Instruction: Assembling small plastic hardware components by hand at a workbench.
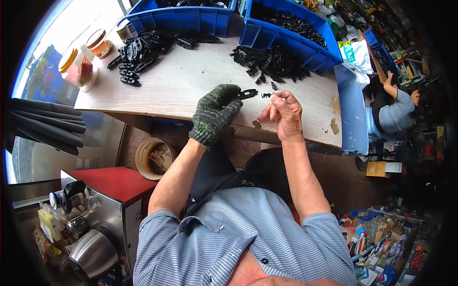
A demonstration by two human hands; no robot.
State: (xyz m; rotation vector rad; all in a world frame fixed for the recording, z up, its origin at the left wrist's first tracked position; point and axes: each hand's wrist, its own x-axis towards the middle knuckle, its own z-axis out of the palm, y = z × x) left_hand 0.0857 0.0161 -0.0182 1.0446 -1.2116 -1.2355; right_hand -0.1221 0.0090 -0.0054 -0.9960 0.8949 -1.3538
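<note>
My left hand [217,112], in a dark green knitted glove, is closed around a black elongated plastic part [248,94] whose end sticks out to the right. Bare, my right hand [286,112] pinches a small black plastic piece [266,96] between thumb and fingertips. The two parts face each other with a small gap, above the front of the light wooden table [191,81]. Just beyond my right fingertips lies a loose black scrap [274,86]. A heap of black elongated parts [143,50] is at the far left, and a pile of small black pieces [272,63] at the far right.
Two blue bins [181,21] [291,35] stand along the table's back. Lidded jars [78,66] are at the left edge. A round bucket [155,158] sits on the floor below, beside a red-topped cabinet [107,186]. Another person [396,112] is at the far right.
</note>
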